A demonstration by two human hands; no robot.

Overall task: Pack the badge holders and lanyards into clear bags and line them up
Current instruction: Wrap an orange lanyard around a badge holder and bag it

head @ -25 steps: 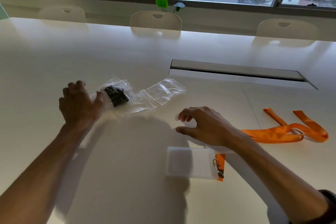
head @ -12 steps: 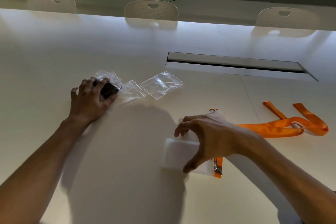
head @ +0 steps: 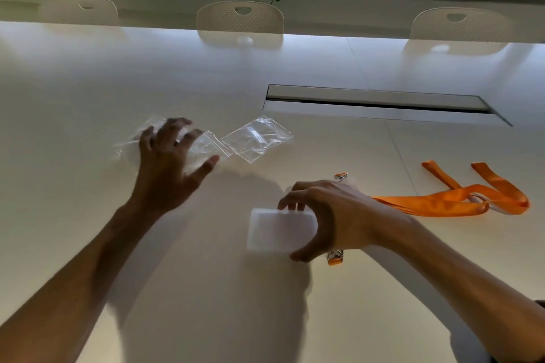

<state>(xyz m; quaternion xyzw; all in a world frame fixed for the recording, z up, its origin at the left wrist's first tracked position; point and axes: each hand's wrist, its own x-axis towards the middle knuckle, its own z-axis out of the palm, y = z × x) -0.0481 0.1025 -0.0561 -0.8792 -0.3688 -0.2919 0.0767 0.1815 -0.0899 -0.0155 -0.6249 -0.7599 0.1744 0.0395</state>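
Left hand [head: 168, 168] lifted; frosted badge holder [head: 278, 231] gripped.

Two hands are in view: the left hand [head: 168, 168] at nine o'clock, the right hand [head: 330, 218] near the centre. One frosted badge holder [head: 274, 231] lies at six o'clock. One orange lanyard [head: 460, 200] lies at three o'clock, with two metal clips [head: 340, 176] showing. At least three clear bags [head: 256, 138] lie at ten to eleven o'clock; overlaps blur the exact count. Three chairs [head: 240, 20] stand at twelve o'clock.
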